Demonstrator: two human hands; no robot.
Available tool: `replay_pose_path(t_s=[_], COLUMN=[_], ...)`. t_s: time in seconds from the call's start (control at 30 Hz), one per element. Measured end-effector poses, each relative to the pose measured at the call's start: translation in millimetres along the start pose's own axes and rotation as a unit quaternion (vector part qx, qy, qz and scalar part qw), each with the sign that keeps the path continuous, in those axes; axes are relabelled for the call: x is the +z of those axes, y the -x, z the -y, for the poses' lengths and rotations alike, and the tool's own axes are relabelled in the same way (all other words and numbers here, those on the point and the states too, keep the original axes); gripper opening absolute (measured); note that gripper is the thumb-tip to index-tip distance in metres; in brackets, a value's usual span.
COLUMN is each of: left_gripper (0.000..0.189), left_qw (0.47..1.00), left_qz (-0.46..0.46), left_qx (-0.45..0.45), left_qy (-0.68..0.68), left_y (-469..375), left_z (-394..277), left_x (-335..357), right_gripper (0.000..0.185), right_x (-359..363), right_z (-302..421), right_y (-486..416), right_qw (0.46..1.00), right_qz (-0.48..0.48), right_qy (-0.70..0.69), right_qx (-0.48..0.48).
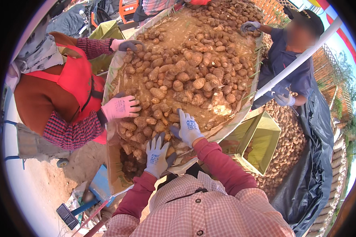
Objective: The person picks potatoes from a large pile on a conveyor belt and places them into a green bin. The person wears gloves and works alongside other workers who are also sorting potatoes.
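Brown taro corms (pixel 195 59) lie heaped across a broad sorting table (pixel 178 22) with a raised, cloth-like rim. My left hand (pixel 156 157), in a grey-and-blue work glove, spreads its fingers over corms at the near edge. Beside it on the left, a cardboard box (pixel 116 170) has dark corms in its bottom. My right hand (pixel 190 127), gloved alike, reaches farther in with fingers extended and thumb apart, touching the table surface and nearby corms. Neither hand grips a corm that I can see; the undersides of both are hidden.
A co-worker's pink-gloved hand (pixel 121 108) rests at the left rim. Opposite, another person's gloved hand (pixel 249 27) touches the pile. A yellow-green open box (pixel 262 145) stands right, near a ground heap of corms (pixel 287 133) and black sheeting (pixel 311 166). A scale display (pixel 67 216) sits lower left.
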State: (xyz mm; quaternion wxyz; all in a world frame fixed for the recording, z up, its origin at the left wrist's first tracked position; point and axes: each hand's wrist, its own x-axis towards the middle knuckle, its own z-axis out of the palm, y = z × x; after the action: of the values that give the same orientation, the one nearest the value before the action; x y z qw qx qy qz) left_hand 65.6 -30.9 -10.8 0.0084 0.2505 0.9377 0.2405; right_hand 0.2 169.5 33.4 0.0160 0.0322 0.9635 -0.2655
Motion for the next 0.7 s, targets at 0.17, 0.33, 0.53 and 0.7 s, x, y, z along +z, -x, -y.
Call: replay_pose_path(t_s=[0.17, 0.33, 0.53, 0.7], left_gripper=[0.063, 0.061, 0.053, 0.052], left_qw=[0.995, 0.988, 0.960, 0.847], left_qz=[-0.094, -0.120, -0.201, -0.194], left_qx=[-0.025, -0.087, -0.121, -0.202], left_qy=[0.020, 0.047, 0.151, 0.452], left_y=[38, 53, 35, 7], left_z=[22, 22, 8, -20], left_x=[3, 6, -12, -36], right_gripper=[0.081, 0.073, 0.039, 0.039], right_x=[0, -15, -9, -52], right_z=[10, -12, -24, -4], right_y=[10, 6, -6, 21], right_qw=[0.991, 0.998, 0.980, 0.976], right_qz=[0.106, 0.052, 0.125, 0.122], right_qy=[-0.085, 0.029, -0.130, -0.164], right_qx=[0.004, 0.000, -0.089, -0.068])
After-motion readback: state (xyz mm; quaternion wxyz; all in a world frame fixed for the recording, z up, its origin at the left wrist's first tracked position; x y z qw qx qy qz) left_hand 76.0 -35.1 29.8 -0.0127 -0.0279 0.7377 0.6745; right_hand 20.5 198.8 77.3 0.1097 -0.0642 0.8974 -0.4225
